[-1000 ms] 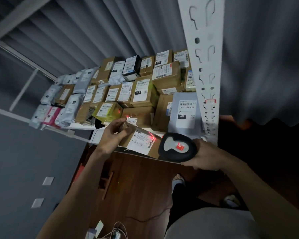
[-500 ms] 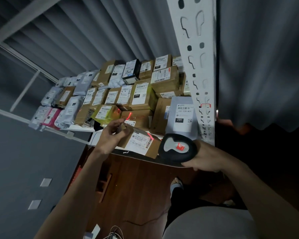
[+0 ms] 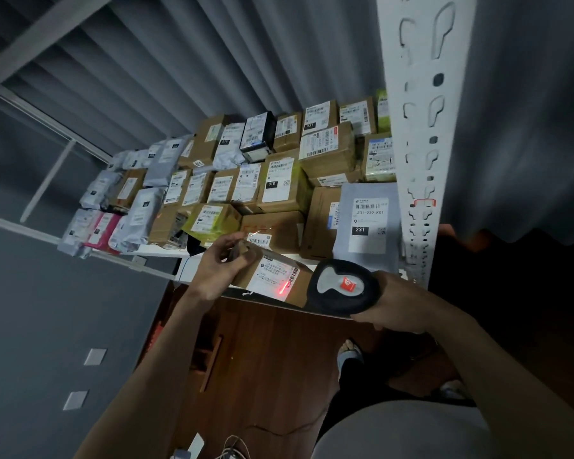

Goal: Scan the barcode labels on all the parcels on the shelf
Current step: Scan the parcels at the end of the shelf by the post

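My left hand [image 3: 216, 269] grips the far end of a small brown cardboard parcel [image 3: 265, 272] at the shelf's front edge. Its white label faces up, and a red scan spot glows on the barcode [image 3: 283, 288]. My right hand [image 3: 399, 300] holds a black barcode scanner [image 3: 343, 286] with a grey top and a red sticker, its head right beside the parcel's near end. Behind them, several labelled boxes and grey mailer bags [image 3: 367, 217] cover the white shelf [image 3: 166, 250].
A white perforated shelf upright [image 3: 418, 134] rises at the right, close to my right hand. Grey curtains hang behind the shelf. Below are a dark wooden floor [image 3: 272, 366], my foot in a sandal [image 3: 349, 351] and some cables [image 3: 232, 447].
The red scan light has shifted down the label to the barcode's lower end. Both hands keep their hold, and the view has tilted slightly.
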